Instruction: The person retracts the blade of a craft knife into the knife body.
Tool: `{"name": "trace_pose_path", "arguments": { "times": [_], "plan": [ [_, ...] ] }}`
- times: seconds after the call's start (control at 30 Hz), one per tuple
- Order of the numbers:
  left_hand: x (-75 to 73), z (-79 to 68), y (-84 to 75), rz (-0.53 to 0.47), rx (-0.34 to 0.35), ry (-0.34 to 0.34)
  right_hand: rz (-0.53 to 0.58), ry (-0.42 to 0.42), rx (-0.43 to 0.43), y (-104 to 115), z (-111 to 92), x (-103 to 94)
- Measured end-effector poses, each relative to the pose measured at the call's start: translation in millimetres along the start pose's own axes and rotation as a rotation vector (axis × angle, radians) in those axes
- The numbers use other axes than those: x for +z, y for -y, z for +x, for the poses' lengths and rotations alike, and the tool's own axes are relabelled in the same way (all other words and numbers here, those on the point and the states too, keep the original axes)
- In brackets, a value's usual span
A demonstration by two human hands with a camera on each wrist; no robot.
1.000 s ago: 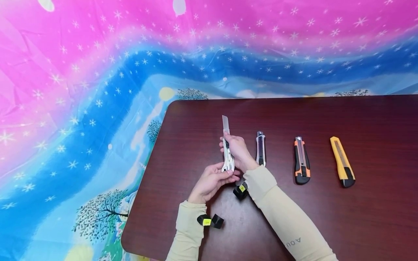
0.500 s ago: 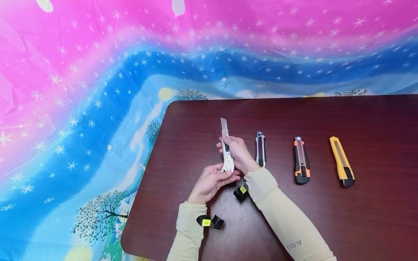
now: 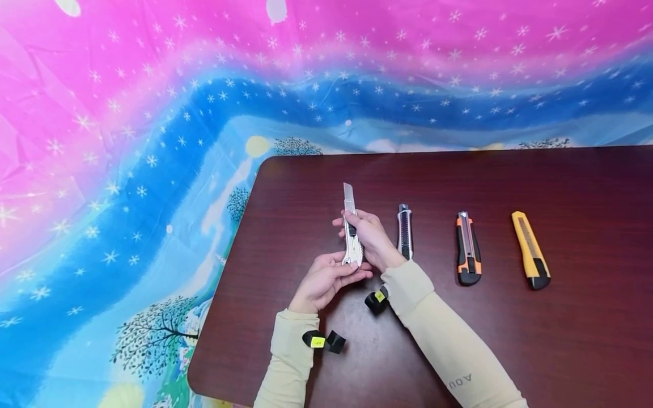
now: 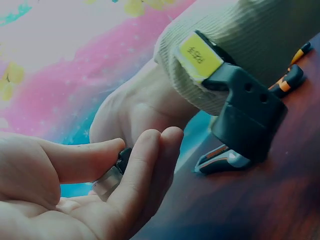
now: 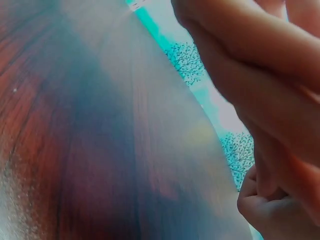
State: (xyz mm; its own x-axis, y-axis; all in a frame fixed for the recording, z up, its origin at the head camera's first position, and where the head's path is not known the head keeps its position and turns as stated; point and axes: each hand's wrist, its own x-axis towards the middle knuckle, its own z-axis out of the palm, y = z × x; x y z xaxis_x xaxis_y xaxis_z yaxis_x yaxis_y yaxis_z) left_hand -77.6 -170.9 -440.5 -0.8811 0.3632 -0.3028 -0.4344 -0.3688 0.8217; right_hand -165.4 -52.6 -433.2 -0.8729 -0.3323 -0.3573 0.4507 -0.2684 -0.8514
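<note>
In the head view a silver utility knife (image 3: 352,249) is held up over the left part of the table, its bare blade (image 3: 348,191) pointing away from me. My right hand (image 3: 374,238) grips the body from the right, the thumb lying on it just above the black slider (image 3: 352,230). At the near end, my left hand (image 3: 321,280) pinches the knife's butt between thumb and fingers. The left wrist view shows that butt (image 4: 107,183) between the left thumb and fingers. Fingers of the right hand (image 5: 260,75) fill the right side of the right wrist view, where the knife is hidden.
To the right, a grey-and-black utility knife (image 3: 405,229), an orange-and-black one (image 3: 467,249) and a yellow one (image 3: 530,249) lie apart on the dark red table (image 3: 586,317). The right forearm partly covers the grey one. A printed cloth (image 3: 153,141) hangs behind.
Less blade shows past the knife's nose, and the black slider sits further back toward the butt. Both hands and the knife have shifted slightly left in the head view.
</note>
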Motion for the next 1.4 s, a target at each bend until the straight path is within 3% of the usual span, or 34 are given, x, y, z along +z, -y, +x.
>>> {"name": "trace_pose_path", "arguments": {
  "times": [0.53, 0.87, 1.4],
  "plan": [
    [-5.4, 1.4, -3.6, 0.013, -0.003, 0.02, -0.023, 0.012, -0.04, -5, -2, -1.9],
    [-7.2, 3.7, -5.6, 0.023, -0.018, 0.021, -0.026, 0.035, -0.017, -2, -5, -3.9],
    [-5.0, 7.0, -9.3, 0.011, -0.029, 0.03, -0.011, 0.139, -0.009, 1, -7, -13.7]
  ]
}}
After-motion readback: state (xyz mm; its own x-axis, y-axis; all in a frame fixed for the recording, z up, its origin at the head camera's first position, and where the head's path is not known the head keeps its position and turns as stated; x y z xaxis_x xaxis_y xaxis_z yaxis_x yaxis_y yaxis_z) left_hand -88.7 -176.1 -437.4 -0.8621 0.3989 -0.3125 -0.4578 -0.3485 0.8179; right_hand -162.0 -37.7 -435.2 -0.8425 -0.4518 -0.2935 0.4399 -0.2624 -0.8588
